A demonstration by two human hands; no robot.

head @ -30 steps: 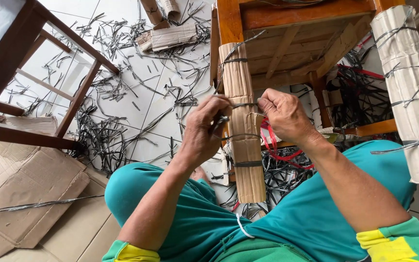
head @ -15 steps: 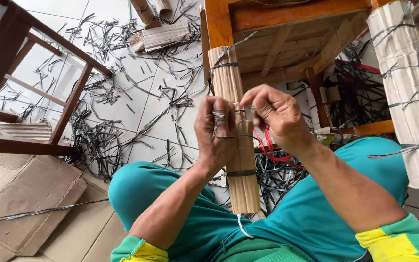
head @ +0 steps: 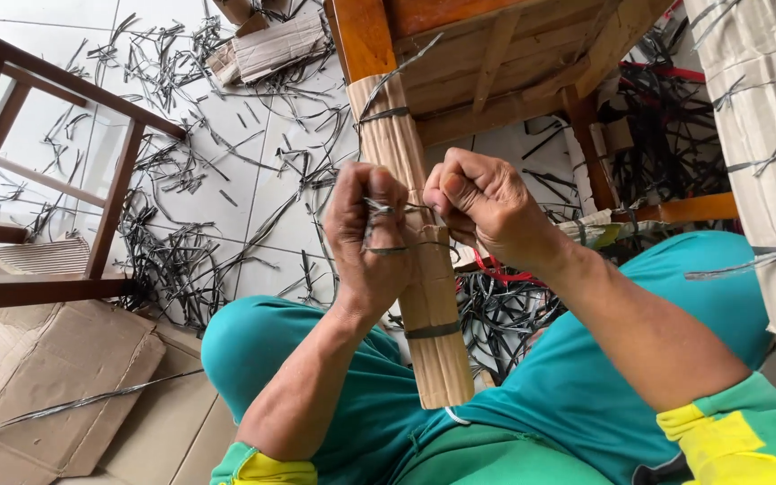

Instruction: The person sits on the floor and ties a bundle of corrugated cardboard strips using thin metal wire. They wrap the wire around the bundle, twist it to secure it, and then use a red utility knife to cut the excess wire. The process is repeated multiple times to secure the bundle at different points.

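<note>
A wooden furniture leg wrapped in corrugated cardboard (head: 424, 296) stands between my knees, bound by dark plastic strapping bands. My left hand (head: 365, 235) is closed on a grey strap (head: 379, 211) that loops around its fingers at the leg's left side. My right hand (head: 482, 202) is a fist gripping the other end of the strap, just right of the leg. Both hands sit close together at the same height against the wrapped leg. My legs in teal trousers (head: 316, 359) flank it.
Cut strap scraps (head: 181, 251) litter the white tiled floor. A dark wooden chair frame (head: 38, 180) stands at left over flattened cardboard (head: 56, 377). Another white-wrapped leg (head: 765, 135) rises at right, with a tangle of black and red straps (head: 505, 305) beneath the furniture.
Both hands rose slightly along the leg and drew closer, the right one closing into a tighter fist on the strap. The camera tilted a little.
</note>
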